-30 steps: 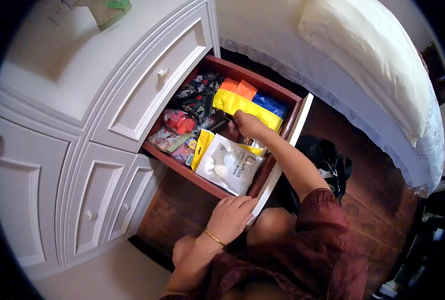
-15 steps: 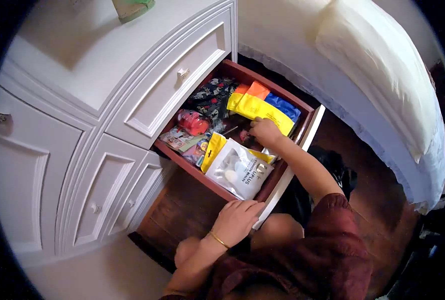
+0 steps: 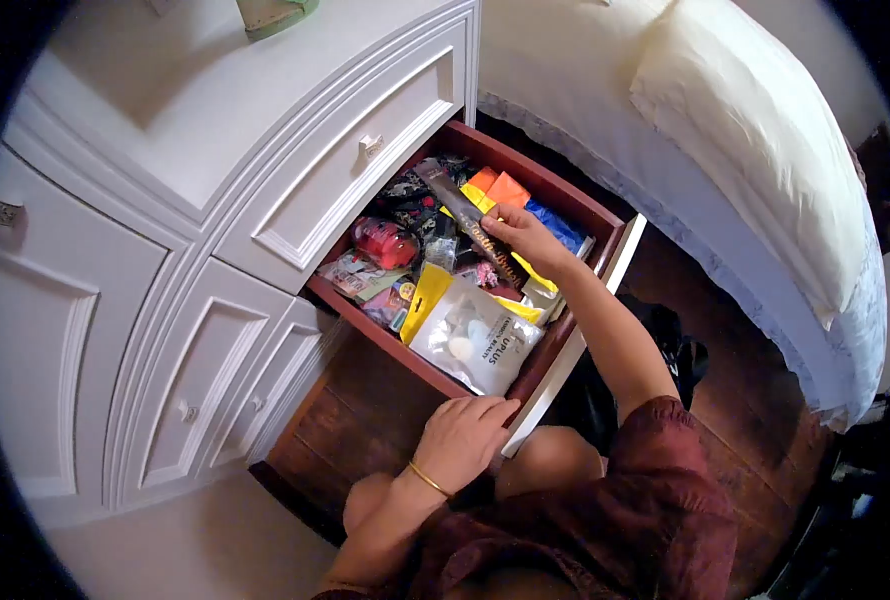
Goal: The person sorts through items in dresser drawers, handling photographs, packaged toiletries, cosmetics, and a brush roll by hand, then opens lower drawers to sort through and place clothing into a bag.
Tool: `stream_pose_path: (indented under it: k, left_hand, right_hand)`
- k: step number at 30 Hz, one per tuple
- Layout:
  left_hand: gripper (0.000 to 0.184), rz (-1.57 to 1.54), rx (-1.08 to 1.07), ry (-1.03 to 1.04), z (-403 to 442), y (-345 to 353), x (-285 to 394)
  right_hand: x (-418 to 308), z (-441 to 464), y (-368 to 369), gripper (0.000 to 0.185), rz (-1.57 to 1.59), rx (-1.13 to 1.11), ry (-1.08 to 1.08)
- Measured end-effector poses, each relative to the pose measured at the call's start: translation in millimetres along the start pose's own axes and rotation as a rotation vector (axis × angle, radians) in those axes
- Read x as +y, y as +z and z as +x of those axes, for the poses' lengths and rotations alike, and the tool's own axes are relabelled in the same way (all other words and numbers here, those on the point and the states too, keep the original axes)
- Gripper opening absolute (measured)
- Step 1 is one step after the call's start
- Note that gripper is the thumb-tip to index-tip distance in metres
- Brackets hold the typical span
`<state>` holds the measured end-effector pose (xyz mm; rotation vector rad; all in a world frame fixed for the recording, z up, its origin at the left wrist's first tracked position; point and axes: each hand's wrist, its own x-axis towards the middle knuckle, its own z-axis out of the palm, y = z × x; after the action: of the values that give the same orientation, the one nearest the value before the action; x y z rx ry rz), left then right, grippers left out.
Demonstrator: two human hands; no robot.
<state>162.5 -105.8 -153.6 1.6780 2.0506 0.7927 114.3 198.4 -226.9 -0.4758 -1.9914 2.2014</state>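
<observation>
My right hand [image 3: 527,238] pinches a long, narrow dark brush packet [image 3: 462,217] with script lettering, held slantwise over the open drawer [image 3: 555,178]. My left hand [image 3: 462,440] grips the drawer's near corner, its fingers over the edge beside the white front board [image 3: 577,350]. Below the packet lies a white and clear pouch [image 3: 465,345] marked UPLUS, with a yellow packet [image 3: 425,300] beside it. The brush packet partly covers yellow packaging. Orange packaging [image 3: 508,189] and blue packaging [image 3: 557,225] show behind it. A red, clear-wrapped item [image 3: 385,243] and dark patterned cloth [image 3: 405,205] fill the far side.
A white cabinet [image 3: 295,205] with more drawers and doors stands at the left. At the right, a bed with pale bedding [image 3: 745,150] runs close to the drawer. My knees are below the drawer front. A black bag-like item [image 3: 675,350] lies on the wooden floor [image 3: 735,440].
My right hand has come up from among the drawer's contents with the long dark brush packet. The yellow packaging has become partly covered. My left hand stays at the drawer corner.
</observation>
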Motion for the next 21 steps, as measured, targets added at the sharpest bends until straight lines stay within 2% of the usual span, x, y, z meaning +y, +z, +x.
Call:
stream_pose_path:
  k: [7,8,11,12,15,17,18,19,21]
  left_hand:
    - [0.039,-0.004,0.034,0.015,-1.6,2.0,-1.3]
    - [0.039,-0.003,0.034,0.016,-1.8,1.7,-0.6]
    - [0.038,-0.010,0.032,0.014,-1.9,-1.1,2.2]
    - [0.038,-0.016,0.031,0.015,-1.5,-1.8,2.8]
    - [0.038,-0.015,0.024,0.009,-2.5,-1.5,3.0]
    - [0.039,-0.011,0.019,0.001,-2.5,-1.3,3.3]
    - [0.039,-0.011,0.018,-0.007,-2.5,-1.1,3.6]
    - [0.039,-0.012,0.016,-0.017,-3.1,-0.5,4.1]
    - [0.040,-0.019,0.004,-0.024,-3.7,2.5,2.4]
  right_hand:
    - [-24.0,-22.7,28.1,0.020,0.447,-0.032,0.057]
    - [-20.7,-22.4,24.2,0.019,0.469,-0.056,0.051]
    - [-3.7,-10.0,10.9,0.019,0.283,0.051,-0.025]
    - [-4.8,-10.4,8.2,0.016,0.007,0.099,-0.100]
    - [-7.7,-23.0,4.2,0.022,-1.217,0.304,-0.134]
    - [5.9,-27.2,-2.6,0.026,-1.270,0.176,-0.020]
    - [26.1,-23.4,-13.9,0.030,-1.301,-0.003,0.034]
    - [30.1,-24.7,-15.2,0.026,-1.427,-0.143,0.176]
    - [43.8,-24.3,-12.1,0.024,-1.603,-0.262,0.316]
